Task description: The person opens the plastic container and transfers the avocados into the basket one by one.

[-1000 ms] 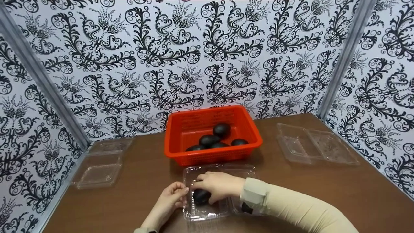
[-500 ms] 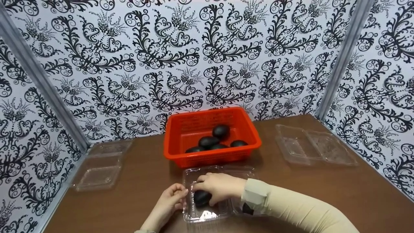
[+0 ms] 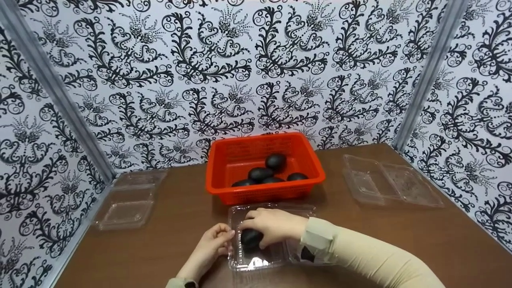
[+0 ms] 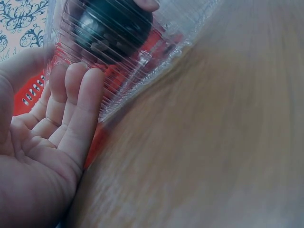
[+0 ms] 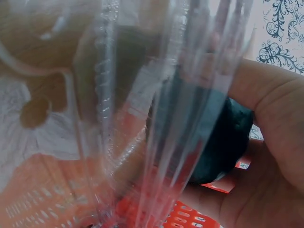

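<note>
My right hand (image 3: 276,226) grips a dark, egg-shaped avocado (image 3: 251,239) inside the left half of a clear plastic clamshell container (image 3: 256,263). Fingers and thumb curl round the fruit, which the right wrist view shows through the plastic wall. My left hand (image 3: 212,244) pinches the container's left rim; in the left wrist view its fingertips (image 4: 90,80) press the ribbed wall from outside. The right forearm covers part of the container's other half. Behind it stands an orange-red basket (image 3: 266,196) with several more avocados (image 3: 260,174) inside.
An opened clear clamshell (image 3: 126,214) lies at the table's left, and another clear clamshell (image 3: 370,182) lies at the right. Patterned white walls (image 3: 256,80) enclose the brown table (image 3: 180,200) at the back and sides.
The head view has shifted slightly. Both hands keep their hold, with the avocado and container in nearly the same places.
</note>
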A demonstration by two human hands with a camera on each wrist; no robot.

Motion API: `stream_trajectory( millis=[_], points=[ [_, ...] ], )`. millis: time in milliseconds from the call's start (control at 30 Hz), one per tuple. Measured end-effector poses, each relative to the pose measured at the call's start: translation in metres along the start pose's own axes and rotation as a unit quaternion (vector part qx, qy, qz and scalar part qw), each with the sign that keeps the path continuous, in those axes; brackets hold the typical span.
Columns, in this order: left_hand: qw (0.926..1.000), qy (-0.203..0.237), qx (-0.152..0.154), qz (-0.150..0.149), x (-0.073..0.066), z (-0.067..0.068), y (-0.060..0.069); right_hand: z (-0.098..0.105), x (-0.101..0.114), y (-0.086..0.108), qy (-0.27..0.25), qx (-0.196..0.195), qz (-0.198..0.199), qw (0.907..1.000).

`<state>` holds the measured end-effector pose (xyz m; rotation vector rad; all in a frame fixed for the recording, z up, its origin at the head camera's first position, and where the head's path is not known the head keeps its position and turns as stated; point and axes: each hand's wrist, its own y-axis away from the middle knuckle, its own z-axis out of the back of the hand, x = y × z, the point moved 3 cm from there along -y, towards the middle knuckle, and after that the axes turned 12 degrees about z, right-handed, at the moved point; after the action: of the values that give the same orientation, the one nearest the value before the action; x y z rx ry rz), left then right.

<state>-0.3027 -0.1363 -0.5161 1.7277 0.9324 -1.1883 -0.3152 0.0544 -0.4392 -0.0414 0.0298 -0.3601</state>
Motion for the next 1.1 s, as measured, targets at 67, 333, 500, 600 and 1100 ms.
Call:
stream_trajectory(
  millis=[67,333,500,600,1100],
  points=[
    [1.0,0.001,0.0,-0.001,0.0,0.0,0.001,0.002,0.001,0.0,-0.005,-0.002,0.001,1.0],
    [1.0,0.004,-0.005,-0.006,-0.001,-0.001,-0.003,0.015,0.0,0.005,-0.013,-0.004,0.0,0.9999],
    [1.0,0.001,-0.007,-0.004,-0.001,-0.001,-0.002,0.019,0.0,0.007,-0.023,-0.008,-0.002,0.9997],
    [1.0,0.0,-0.009,-0.002,0.0,0.001,-0.001,0.021,0.0,0.006,-0.029,-0.01,0.0,0.9995],
    [1.0,0.0,-0.004,-0.003,0.001,0.001,-0.001,0.034,-0.004,0.007,-0.025,-0.023,0.007,0.9994]
  ],
)
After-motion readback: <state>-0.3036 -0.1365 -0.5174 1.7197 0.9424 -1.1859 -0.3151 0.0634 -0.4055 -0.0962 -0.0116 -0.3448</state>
